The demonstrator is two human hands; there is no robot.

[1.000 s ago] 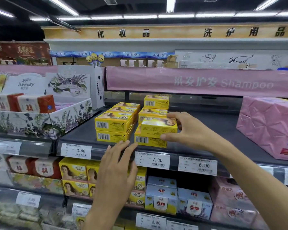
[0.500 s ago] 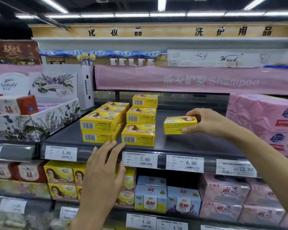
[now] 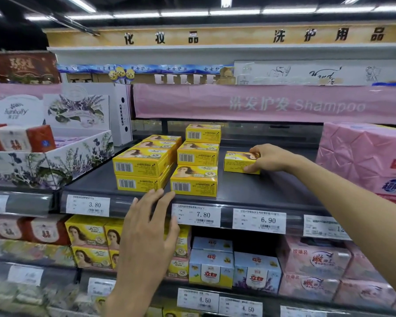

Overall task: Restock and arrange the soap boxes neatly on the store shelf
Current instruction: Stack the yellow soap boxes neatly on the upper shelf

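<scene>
yellow soap boxes [image 3: 193, 161] stacked on shelf [image 3: 249, 191]

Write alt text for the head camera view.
The right hand grips a lone yellow soap box down at the dark shelf, apart to the right of stacked matching boxes. The left hand, fingers straight, is raised at the shelf's front edge near the 7.80 price tag.

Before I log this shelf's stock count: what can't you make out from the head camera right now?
All in the head view:
- Boxes behind the front yellow stack, hidden by it; row depth unknown.
- Fourth price tag, its digits partly covered by the right forearm.
- Lower-shelf yellow boxes, partly behind the left hand.
- Right end of the single box, under the right hand.
</scene>
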